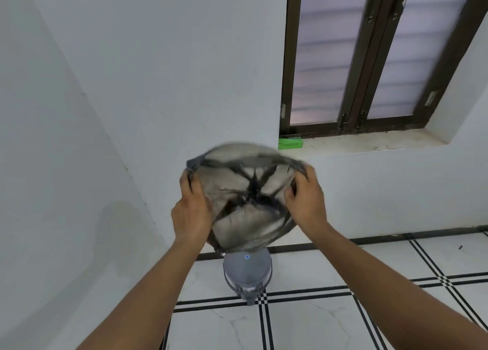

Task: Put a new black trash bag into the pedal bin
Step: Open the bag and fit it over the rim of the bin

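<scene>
Two hands raised in front of the corner wall, apart, each clamped on the rim of a thin black trash bag (252, 199). Left hand (191, 209) gripping the bag's left edge, fingers curled into the gathered plastic. Right hand (306, 196) pinching the right edge, thumb toward the opening. Bag mouth stretched wide between them and facing the camera, blurred along the upper rim, translucent enough to show the pale wall through it, with dark creases running star-like from the sealed bottom. Held in the air above the pedal bin (247, 275), lower edge overlapping the bin's top from this view; contact between the two impossible to tell. Grey round bin standing on the floor (330, 323) close to the wall, lid closed, small blue dot near the lid's upper part, pedal poking out at the base toward the camera. White tiles with black double lines across the floor, a black strip along the wall's foot. Up to the right, a dark-framed window (369, 56) with frosted panes, set above a pale sill (369, 143). Green box (290, 142) lying at the sill's left end, just beside the window frame.
</scene>
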The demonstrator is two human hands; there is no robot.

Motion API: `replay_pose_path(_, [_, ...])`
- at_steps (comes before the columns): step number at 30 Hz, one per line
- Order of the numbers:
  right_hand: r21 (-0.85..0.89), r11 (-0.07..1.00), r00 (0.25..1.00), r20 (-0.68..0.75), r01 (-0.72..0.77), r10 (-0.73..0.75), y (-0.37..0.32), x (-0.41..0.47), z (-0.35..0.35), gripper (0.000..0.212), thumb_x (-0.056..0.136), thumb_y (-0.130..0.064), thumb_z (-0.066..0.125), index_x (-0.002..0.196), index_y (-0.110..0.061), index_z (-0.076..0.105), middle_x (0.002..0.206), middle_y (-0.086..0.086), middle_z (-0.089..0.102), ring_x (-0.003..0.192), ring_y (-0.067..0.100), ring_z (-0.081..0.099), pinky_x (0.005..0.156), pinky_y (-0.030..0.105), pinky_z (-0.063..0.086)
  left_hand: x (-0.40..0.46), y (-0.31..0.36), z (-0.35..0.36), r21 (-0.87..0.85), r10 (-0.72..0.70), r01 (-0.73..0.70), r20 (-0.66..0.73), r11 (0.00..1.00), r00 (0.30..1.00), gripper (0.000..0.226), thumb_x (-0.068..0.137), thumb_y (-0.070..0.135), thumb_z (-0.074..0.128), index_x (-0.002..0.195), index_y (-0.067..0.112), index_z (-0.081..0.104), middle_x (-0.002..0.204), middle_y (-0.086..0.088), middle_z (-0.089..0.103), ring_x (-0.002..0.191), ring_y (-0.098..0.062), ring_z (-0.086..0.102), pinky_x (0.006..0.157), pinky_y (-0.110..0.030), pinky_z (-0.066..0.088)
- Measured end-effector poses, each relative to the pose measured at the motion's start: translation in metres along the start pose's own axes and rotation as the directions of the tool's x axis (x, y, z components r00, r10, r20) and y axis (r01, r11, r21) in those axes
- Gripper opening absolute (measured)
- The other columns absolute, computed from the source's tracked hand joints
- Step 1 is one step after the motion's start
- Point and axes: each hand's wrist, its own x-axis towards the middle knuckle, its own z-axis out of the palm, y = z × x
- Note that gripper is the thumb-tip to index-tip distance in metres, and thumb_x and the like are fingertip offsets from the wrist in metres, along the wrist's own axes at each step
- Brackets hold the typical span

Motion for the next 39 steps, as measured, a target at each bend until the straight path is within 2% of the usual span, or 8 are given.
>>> replay_pose_path(4, [-0.394, 0.908, 0.919, 0.394, 0.143, 0.026, 0.028, -0.025, 0.01, 0.057, 0.089, -0.012, 0.069, 0.144, -0.01, 0.053, 0.144, 0.007, 0.05, 0.107, 0.023, 0.061, 0.089, 0.032, 0.056, -0.023, -0.007, 0.012, 0.139, 0.181, -0.222, 0.261, 0.965, 0.948, 0.092, 0.079, 0.012, 0.074, 0.157, 0.011, 0.025, 0.155, -0.016, 0.038, 0.057, -0.033, 0.061, 0.048, -0.037, 0.047])
replay_pose_path(9, [-0.58, 0.81, 0.436, 0.752, 0.084, 0.494, 0.035, -0.042, 0.006, 0.004, 0.083, -0.008, 0.069, 0.086, -0.009, 0.07, 0.087, 0.006, 0.068, 0.08, 0.021, 0.069, 0.069, 0.028, 0.055, -0.034, -0.011, 0.006, 0.1, -0.104, 0.032, 0.983, 0.994, 0.151, 0.037, 0.075, 0.013, 0.066, 0.112, 0.007, 0.069, 0.095, -0.011, 0.071, 0.081, -0.027, 0.076, 0.052, -0.027, 0.057])
replay_pose_path(13, [-0.183, 0.983, 0.978, 0.204, 0.003, 0.035, 0.036, -0.034, 0.015, 0.037, 0.091, -0.004, 0.059, 0.128, -0.002, 0.058, 0.161, 0.005, 0.033, 0.108, 0.018, 0.062, 0.092, 0.029, 0.051, -0.033, 0.001, 0.013, -0.072, -0.136, 0.181, 0.408, 0.981, 0.903, 0.048, 0.087, 0.016, 0.062, 0.134, 0.012, 0.051, 0.146, -0.013, 0.049, 0.081, -0.035, 0.07, 0.062, -0.035, 0.05])
replay_pose_path(17, [-0.307, 0.938, 0.952, 0.3, 0.159, -0.063, 0.046, -0.042, 0.018, 0.069, 0.092, -0.016, 0.069, 0.154, -0.012, 0.038, 0.164, 0.009, 0.026, 0.113, 0.022, 0.058, 0.098, 0.033, 0.052, -0.038, 0.001, 0.017, 0.033, 0.14, -0.154, 0.261, 0.988, 0.955, 0.09, 0.086, 0.01, 0.066, 0.161, 0.014, 0.016, 0.165, -0.012, 0.019, 0.063, -0.032, 0.063, 0.054, -0.04, 0.054])
replay_pose_path(23, [-0.585, 0.797, 0.412, 0.77, 0.151, 0.487, 0.049, -0.052, 0.012, 0.007, 0.085, -0.015, 0.068, 0.089, -0.011, 0.063, 0.102, 0.009, 0.069, 0.086, 0.024, 0.067, 0.066, 0.028, 0.05, -0.052, -0.004, 0.015, 0.072, -0.068, -0.034, 0.993, 0.997, 0.1, 0.023, 0.081, 0.011, 0.064, 0.104, 0.011, 0.069, 0.098, -0.01, 0.075, 0.068, -0.015, 0.07, 0.06, -0.027, 0.059])
replay_pose_path(27, [-0.164, 0.967, 0.886, 0.393, -0.193, 0.244, 0.049, -0.035, 0.018, 0.025, 0.084, -0.003, 0.063, 0.109, -0.005, 0.061, 0.145, 0.006, 0.046, 0.104, 0.021, 0.064, 0.089, 0.026, 0.049, -0.037, -0.004, 0.018, -0.087, -0.167, 0.263, 0.575, 0.961, 0.801, 0.042, 0.087, 0.019, 0.057, 0.128, 0.012, 0.057, 0.13, -0.01, 0.06, 0.099, -0.034, 0.069, 0.079, -0.04, 0.056])
replay_pose_path(33, [-0.193, 0.964, 0.978, 0.141, 0.182, -0.156, 0.034, -0.027, 0.013, 0.047, 0.09, -0.002, 0.065, 0.135, 0.0, 0.053, 0.165, 0.012, 0.023, 0.103, 0.019, 0.061, 0.087, 0.031, 0.054, -0.024, -0.003, 0.014, -0.06, 0.114, -0.109, 0.098, 0.992, 0.989, 0.078, 0.084, 0.004, 0.064, 0.152, 0.012, 0.027, 0.161, -0.014, 0.024, 0.055, -0.029, 0.059, 0.048, -0.039, 0.054])
replay_pose_path(39, [-0.486, 0.852, 0.423, 0.826, 0.197, 0.373, 0.022, -0.006, -0.003, 0.014, 0.076, -0.008, 0.072, 0.089, -0.004, 0.071, 0.094, 0.012, 0.07, 0.09, 0.026, 0.07, 0.072, 0.029, 0.053, 0.001, -0.009, -0.005, 0.062, -0.056, -0.023, 0.979, 0.998, 0.198, 0.034, 0.079, 0.014, 0.067, 0.113, 0.009, 0.071, 0.1, -0.012, 0.074, 0.066, -0.018, 0.069, 0.057, -0.028, 0.059])
